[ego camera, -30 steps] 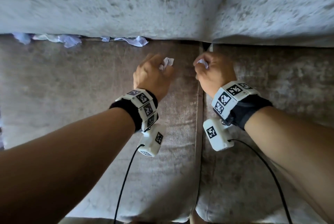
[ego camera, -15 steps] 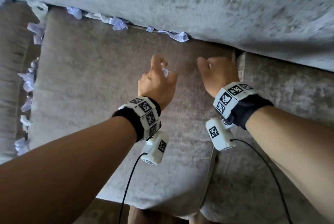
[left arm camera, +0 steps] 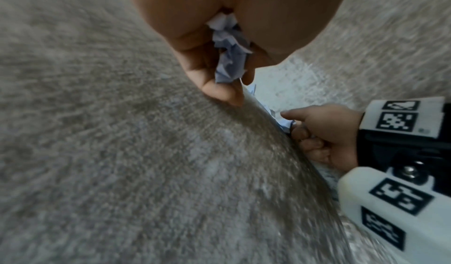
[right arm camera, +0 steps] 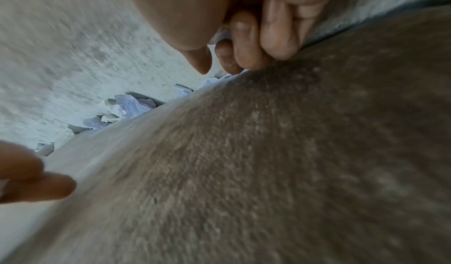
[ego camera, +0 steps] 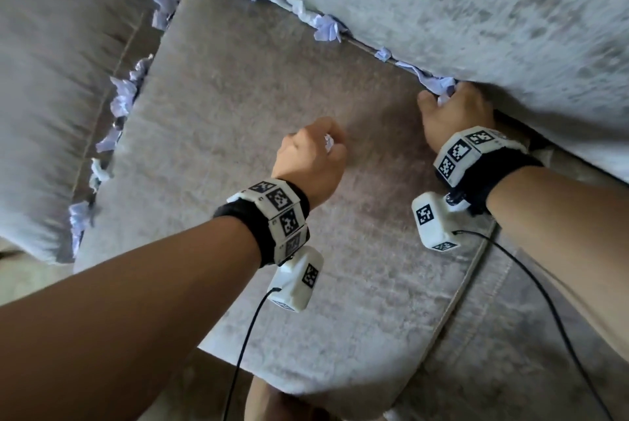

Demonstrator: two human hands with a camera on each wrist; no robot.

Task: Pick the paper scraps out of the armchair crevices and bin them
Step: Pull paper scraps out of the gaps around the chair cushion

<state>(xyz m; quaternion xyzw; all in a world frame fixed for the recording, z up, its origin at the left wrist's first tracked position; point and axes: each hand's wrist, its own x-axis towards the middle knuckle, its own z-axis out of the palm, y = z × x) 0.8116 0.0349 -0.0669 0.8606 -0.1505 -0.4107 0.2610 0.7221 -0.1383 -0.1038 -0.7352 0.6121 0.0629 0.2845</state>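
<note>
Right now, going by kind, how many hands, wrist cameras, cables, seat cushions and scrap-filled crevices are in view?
Hands: 2, left hand and right hand, each gripping paper scraps
Wrist cameras: 2
Cables: 2
Seat cushions: 2
Scrap-filled crevices: 2, back crevice and side crevice
Total: 10

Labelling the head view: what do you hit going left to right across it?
Armrest → side-crevice scraps → seat cushion → left hand gripping a wad → right hand at the back-crevice scrap.
</note>
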